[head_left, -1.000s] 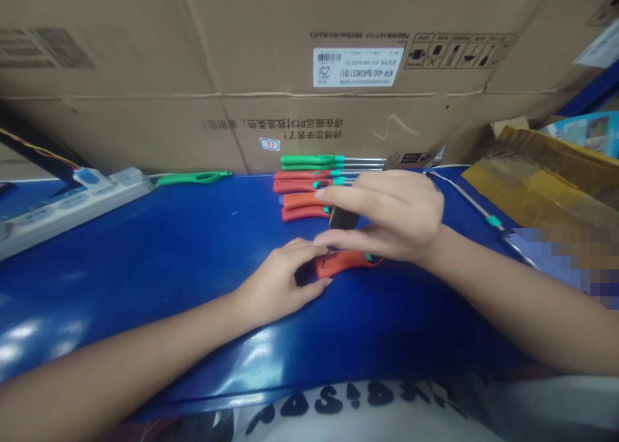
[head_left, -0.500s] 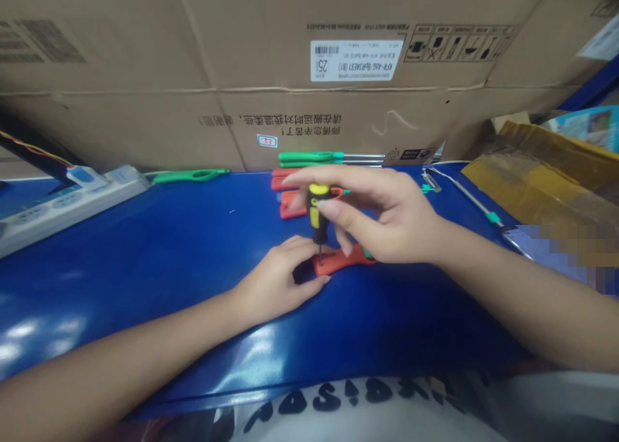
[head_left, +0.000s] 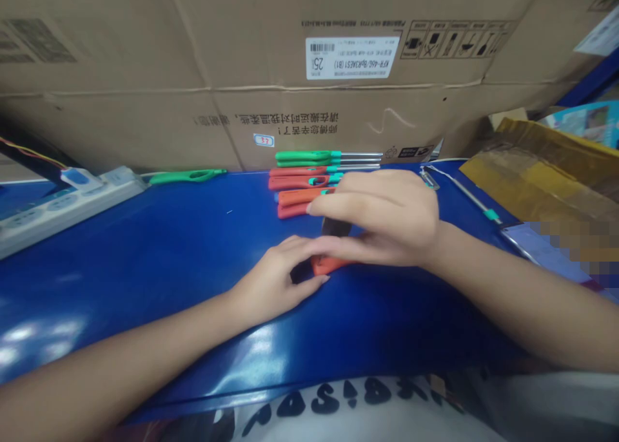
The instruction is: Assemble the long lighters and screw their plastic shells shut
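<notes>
My left hand (head_left: 273, 279) rests on the blue table, fingers and thumb closed around the end of a red-orange lighter handle (head_left: 329, 265). Above that handle, my right hand (head_left: 394, 215) is wrapped around a short screwdriver, whose dark grip (head_left: 336, 227) shows between fingers and thumb. The screwdriver's tip and most of its grip are hidden behind my right hand, as is the far part of the lighter. Just beyond lie several red and orange lighters (head_left: 293, 183) side by side, with green lighters (head_left: 304, 159) with metal tubes behind them.
A large cardboard box (head_left: 135, 49) walls off the back of the blue table (head_left: 145, 261). At left are a white power strip (head_left: 55, 208) and a green handle (head_left: 184, 176). A metal tube with a green piece (head_left: 471, 197) and a taped brown package (head_left: 527, 165) lie at right.
My right hand has tilted over and lowered its thumb toward the left fingers, covering the screwdriver, which was upright with its shaft at the handle. My left hand stays put.
</notes>
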Available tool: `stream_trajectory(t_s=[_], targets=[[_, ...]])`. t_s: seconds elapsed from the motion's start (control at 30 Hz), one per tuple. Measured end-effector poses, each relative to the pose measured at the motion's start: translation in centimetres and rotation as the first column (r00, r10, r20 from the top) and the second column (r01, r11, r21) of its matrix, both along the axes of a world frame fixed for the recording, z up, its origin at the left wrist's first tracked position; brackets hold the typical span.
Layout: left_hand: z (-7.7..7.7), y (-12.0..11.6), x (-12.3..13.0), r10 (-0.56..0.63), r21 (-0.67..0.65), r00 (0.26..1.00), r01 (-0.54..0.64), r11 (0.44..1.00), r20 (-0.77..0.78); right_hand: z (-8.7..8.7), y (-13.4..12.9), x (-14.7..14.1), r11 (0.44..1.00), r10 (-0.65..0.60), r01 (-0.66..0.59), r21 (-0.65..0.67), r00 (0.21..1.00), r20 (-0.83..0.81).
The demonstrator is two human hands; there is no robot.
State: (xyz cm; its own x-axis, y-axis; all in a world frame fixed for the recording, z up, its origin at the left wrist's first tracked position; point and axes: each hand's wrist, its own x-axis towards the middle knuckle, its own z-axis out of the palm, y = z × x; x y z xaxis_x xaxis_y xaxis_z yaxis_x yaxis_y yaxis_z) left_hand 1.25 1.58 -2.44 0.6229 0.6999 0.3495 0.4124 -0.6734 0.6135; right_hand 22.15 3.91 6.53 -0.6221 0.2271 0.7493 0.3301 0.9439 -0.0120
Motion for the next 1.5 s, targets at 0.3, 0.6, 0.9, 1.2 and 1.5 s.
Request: stream_trajectory(t_s=[0.3,0.6,0.9,1.2,1.5], targets=[[0.08,-0.07,-0.15,0.004,-0.005,1.000,-0.004,1.000,-0.010,0.05,-0.12,0.09,0.998,-0.045,0.046,-0.030,0.999,0.031],[-0.04,0.05,-0.01,-0.003,-0.010,1.000,0.003,1.000,-0.006,-0.13,0.24,0.22,0.999,-0.011,0.011,-0.052,1.000,-0.004],[-0.01,0.10,-0.13,0.000,-0.001,1.000,0.000,1.000,-0.015,0.34,-0.20,0.11,0.987,0.026,-0.017,-0.157,0.998,0.053],[0.15,0.11,-0.03,-0.003,-0.021,1.000,0.002,1.000,-0.013,-0.12,0.15,0.20,0.981,0.017,-0.007,-0.195,0.999,0.050],[0.03,0.08,-0.05,-0.001,-0.036,1.000,0.001,0.999,-0.011,-0.01,0.15,0.27,0.982,0.058,-0.044,-0.184,0.996,0.070]])
